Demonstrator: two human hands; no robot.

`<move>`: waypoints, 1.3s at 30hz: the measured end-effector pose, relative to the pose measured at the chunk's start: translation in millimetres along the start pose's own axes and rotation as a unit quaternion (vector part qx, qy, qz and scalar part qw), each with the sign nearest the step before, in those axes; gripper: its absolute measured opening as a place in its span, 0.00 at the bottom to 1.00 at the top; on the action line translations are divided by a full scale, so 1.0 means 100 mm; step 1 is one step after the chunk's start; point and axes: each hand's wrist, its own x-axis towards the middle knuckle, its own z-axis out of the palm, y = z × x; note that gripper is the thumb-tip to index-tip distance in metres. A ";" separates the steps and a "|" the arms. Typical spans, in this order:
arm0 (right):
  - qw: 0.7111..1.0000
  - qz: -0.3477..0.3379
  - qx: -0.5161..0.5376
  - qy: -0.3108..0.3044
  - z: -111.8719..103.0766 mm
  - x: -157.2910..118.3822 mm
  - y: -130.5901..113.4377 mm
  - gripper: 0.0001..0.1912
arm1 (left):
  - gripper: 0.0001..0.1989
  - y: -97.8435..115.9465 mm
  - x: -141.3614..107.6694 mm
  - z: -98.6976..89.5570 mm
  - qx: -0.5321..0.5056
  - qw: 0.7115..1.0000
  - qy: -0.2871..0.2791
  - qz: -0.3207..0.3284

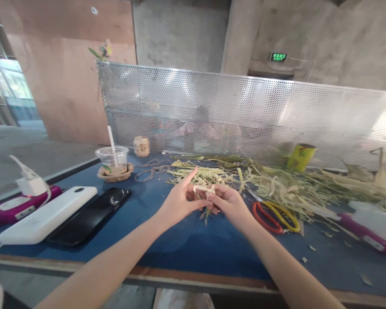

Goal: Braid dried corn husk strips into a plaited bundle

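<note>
A small pale strip [203, 188], looped or folded, is held between my two hands above the blue table [193, 253]. My left hand [180, 197] pinches its left part, with the index finger pointing up. The fingers of my right hand [228, 201] close on the strip's right end. A few thin green leaf tips [206, 216] show just below my fingers. Behind my hands lies a pile of cut pale green plant strips [202, 172]. Scissors [276, 216] with one red and one yellow handle rest to the right of my right hand.
Dried husks [283, 189] spread over the right side, near a yellow-green can [300, 157] and a purple power strip [366, 236]. At left are a black phone [90, 216], a white power bank [48, 214], another purple strip [24, 206] and a plastic cup [112, 159]. A perforated metal panel [260, 116] stands behind.
</note>
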 end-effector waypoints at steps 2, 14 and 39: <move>0.999 -0.005 -0.033 0.008 0.01 0.00 0.00 0.13 | 0.49 -0.01 0.00 0.02 -0.026 1.000 0.008 -0.009; 0.996 0.023 -0.079 0.043 0.01 0.01 0.04 0.16 | 0.51 -0.05 -0.01 0.00 0.041 0.998 -0.018 0.036; 0.995 0.050 -0.083 0.003 0.01 -0.02 -0.01 0.19 | 0.49 -0.02 0.00 -0.02 0.089 0.994 -0.006 0.060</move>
